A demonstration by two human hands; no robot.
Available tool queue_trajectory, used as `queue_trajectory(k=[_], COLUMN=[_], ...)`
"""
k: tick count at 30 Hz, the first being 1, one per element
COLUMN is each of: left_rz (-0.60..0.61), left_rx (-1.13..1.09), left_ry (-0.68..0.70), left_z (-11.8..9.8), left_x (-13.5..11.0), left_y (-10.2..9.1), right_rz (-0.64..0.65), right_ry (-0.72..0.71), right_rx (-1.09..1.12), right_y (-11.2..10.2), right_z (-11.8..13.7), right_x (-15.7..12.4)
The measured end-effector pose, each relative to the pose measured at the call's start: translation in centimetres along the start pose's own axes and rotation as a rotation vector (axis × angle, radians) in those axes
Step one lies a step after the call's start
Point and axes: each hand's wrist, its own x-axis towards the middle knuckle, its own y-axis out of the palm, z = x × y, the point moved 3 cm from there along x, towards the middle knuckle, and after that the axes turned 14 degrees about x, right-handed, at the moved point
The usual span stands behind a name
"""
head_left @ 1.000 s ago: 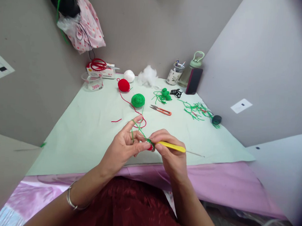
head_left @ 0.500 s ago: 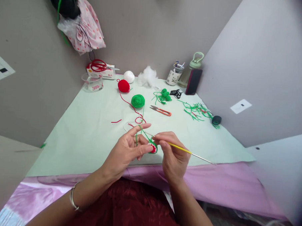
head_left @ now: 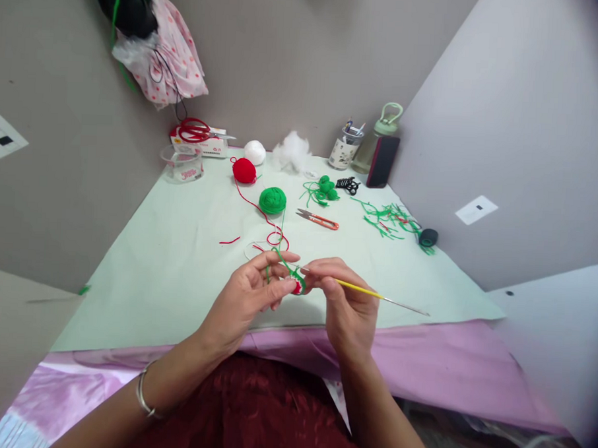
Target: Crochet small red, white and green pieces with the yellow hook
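My left hand [head_left: 249,293] pinches a small red and green crochet piece [head_left: 297,285] between thumb and fingers, with green yarn [head_left: 279,255] looped over its raised forefinger. My right hand [head_left: 342,298] grips a yellow-handled crochet hook [head_left: 370,293], whose tip is at the piece and whose metal end points right. The green strand runs back to a green yarn ball [head_left: 273,200], and a red strand leads to a red yarn ball [head_left: 244,170]. Both hands hover over the front edge of the pale green table mat [head_left: 168,264].
Orange-handled snips [head_left: 319,218] lie mid-table. Green yarn scraps [head_left: 391,220] and a dark tape roll [head_left: 428,237] are at the right. A white ball [head_left: 255,152], stuffing [head_left: 292,150], a clear bowl [head_left: 183,163], red scissors [head_left: 194,129], a pen cup [head_left: 346,149] and a bottle [head_left: 379,138] line the back.
My left forefinger has lowered and curled toward the piece. My right hand has shifted a little, and the hook's metal end has swung down and then slightly up.
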Motion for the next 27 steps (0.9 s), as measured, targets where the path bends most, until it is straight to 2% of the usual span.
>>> queue_trajectory(k=[8, 15, 20, 27], left_rz=[-0.007, -0.055, -0.041, -0.019], left_rx=[-0.027, -0.046, -0.059, -0.052], left_ry=[0.020, -0.008, -0.001, -0.006], left_z=[-0.1, -0.4, -0.6, -0.5], left_x=[0.3, 0.4, 0.4, 0.4], left_y=[0.0, -0.4, -0.2, -0.1], right_rz=[0.028, -0.127, -0.009, 0.009], right_ry=[-0.003, -0.007, -0.056, -0.042], right_rx=[-0.015, 0.004, -0.050, -0.091], right_y=[0.1, -0.7, -0.2, 0.1], right_z=[0.4, 0.7, 1.0, 1.0], right_x=[0.0, 0.0, -0.1, 0.0])
